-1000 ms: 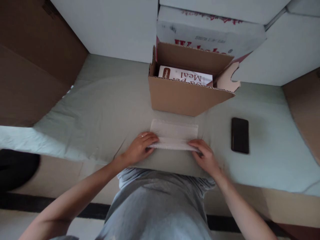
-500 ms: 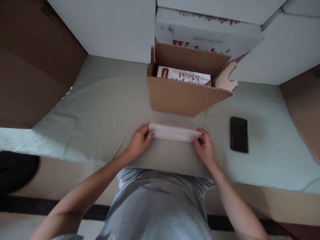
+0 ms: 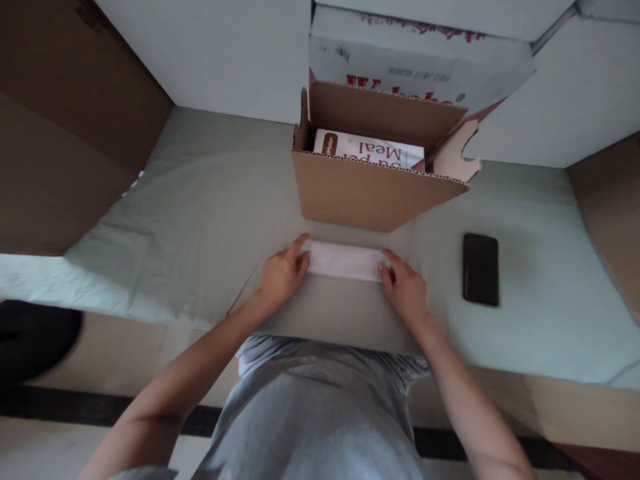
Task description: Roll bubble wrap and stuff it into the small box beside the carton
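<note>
Between the left hand (image 3: 281, 275) and right hand (image 3: 407, 291), a white strip (image 3: 345, 260) is lying, each hand pinching one end. Just beyond them, an open cardboard box (image 3: 365, 193) is standing, holding a white carton (image 3: 367, 147).

The green cloth-covered table (image 3: 215, 193) bears an open carton (image 3: 367, 193), a white strip (image 3: 345, 261) and a black phone (image 3: 481, 270).

Black phone (image 3: 481, 269) on pale green cloth (image 3: 540, 320), brown cardboard box (image 3: 65, 147) at far left.
</note>
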`<control>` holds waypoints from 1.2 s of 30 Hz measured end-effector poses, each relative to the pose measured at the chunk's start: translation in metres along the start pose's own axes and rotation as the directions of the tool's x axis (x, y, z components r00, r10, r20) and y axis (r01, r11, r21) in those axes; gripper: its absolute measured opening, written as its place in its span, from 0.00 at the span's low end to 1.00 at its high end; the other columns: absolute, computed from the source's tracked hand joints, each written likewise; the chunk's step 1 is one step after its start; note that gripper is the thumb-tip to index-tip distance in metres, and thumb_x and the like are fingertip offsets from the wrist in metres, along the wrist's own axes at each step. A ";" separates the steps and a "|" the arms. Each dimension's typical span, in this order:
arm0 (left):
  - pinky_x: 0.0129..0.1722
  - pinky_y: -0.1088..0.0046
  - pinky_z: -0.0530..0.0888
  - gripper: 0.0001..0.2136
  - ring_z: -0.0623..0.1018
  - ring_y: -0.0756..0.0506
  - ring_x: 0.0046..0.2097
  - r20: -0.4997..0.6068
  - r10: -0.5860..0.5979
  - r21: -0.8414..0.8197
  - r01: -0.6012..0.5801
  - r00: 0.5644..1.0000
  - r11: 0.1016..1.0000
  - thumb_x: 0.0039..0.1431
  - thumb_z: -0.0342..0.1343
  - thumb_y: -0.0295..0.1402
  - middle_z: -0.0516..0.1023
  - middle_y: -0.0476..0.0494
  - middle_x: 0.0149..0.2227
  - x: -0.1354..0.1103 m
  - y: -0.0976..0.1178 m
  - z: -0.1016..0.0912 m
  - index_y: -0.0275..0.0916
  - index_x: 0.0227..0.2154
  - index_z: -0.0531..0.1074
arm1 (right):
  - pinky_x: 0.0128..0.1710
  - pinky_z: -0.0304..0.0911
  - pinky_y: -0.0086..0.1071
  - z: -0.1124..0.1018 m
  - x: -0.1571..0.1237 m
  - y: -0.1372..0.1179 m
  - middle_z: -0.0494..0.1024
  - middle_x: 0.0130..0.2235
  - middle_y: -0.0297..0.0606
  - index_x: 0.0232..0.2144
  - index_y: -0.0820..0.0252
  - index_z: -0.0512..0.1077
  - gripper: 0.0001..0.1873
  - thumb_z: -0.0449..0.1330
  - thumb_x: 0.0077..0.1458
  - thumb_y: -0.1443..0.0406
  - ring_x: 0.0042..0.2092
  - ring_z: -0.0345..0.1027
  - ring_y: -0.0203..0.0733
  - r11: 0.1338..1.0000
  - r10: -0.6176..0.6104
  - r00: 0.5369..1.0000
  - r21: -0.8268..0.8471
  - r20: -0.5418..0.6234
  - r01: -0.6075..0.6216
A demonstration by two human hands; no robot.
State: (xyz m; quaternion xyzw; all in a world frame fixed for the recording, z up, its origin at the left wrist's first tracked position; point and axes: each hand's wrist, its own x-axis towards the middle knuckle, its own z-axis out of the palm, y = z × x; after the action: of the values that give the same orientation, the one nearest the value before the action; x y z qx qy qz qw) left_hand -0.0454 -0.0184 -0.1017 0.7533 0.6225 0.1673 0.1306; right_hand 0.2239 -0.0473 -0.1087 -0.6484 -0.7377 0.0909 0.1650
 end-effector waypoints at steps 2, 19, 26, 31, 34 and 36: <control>0.27 0.74 0.68 0.18 0.74 0.48 0.25 0.043 -0.035 0.052 0.033 0.998 0.998 0.60 0.48 0.33 0.75 0.46 0.24 0.004 0.004 -0.003 0.37 0.53 0.66 | 0.35 0.68 0.40 -0.001 0.000 -0.001 0.78 0.41 0.47 0.54 0.61 0.66 0.21 0.47 0.62 0.61 0.36 0.73 0.46 1.000 -0.014 1.000 -0.007 -0.002 0.014; 0.62 0.48 0.47 0.32 0.47 0.34 0.67 0.236 0.431 -0.010 -0.441 0.871 0.898 0.61 0.45 0.49 0.49 0.32 0.66 -0.024 0.040 0.021 0.36 0.62 0.50 | 0.34 0.69 0.39 -0.025 -0.008 -0.010 0.79 0.34 0.44 0.51 0.61 0.69 0.20 0.49 0.60 0.61 0.34 0.73 0.46 0.999 0.028 0.984 0.032 0.178 -0.034; 0.64 0.53 0.45 0.20 0.50 0.42 0.67 0.328 0.672 -0.228 -0.635 0.664 0.738 0.65 0.41 0.40 0.56 0.40 0.64 0.007 0.000 0.001 0.40 0.57 0.61 | 0.56 0.58 0.50 -0.020 -0.036 -0.004 0.64 0.56 0.48 0.57 0.60 0.61 0.34 0.50 0.46 0.77 0.59 0.55 0.51 0.883 -0.460 0.867 0.203 0.193 0.424; 0.64 0.51 0.44 0.17 0.54 0.42 0.66 0.294 0.694 -0.299 -0.627 0.657 0.719 0.56 0.47 0.26 0.64 0.40 0.60 0.010 0.004 -0.009 0.38 0.49 0.67 | 0.53 0.61 0.50 -0.013 -0.048 -0.026 0.66 0.51 0.48 0.58 0.60 0.59 0.32 0.51 0.49 0.75 0.53 0.58 0.51 0.884 -0.467 0.820 0.180 0.331 0.431; 0.64 0.52 0.47 0.25 0.49 0.38 0.66 0.285 0.702 -0.273 -0.647 0.653 0.712 0.48 0.51 0.24 0.58 0.35 0.62 -0.001 0.006 -0.009 0.34 0.53 0.63 | 0.49 0.63 0.47 -0.012 -0.046 -0.032 0.69 0.45 0.47 0.57 0.60 0.60 0.29 0.51 0.52 0.74 0.48 0.60 0.49 0.882 -0.472 0.816 0.169 0.335 0.441; 0.63 0.54 0.52 0.28 0.53 0.37 0.65 0.292 0.693 -0.252 -0.646 0.659 0.720 0.48 0.52 0.25 0.58 0.33 0.62 -0.009 0.006 -0.009 0.32 0.56 0.60 | 0.48 0.63 0.46 -0.010 -0.044 -0.033 0.70 0.42 0.45 0.55 0.61 0.62 0.25 0.51 0.54 0.73 0.45 0.60 0.48 0.867 -0.498 0.806 0.178 0.319 0.465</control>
State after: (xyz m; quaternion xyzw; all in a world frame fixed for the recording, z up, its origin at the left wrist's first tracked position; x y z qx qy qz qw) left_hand -0.0458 -0.0283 -0.0919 0.9368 0.2528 0.0989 0.2206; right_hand 0.2021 -0.0960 -0.0933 -0.4043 -0.8904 0.1950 0.0764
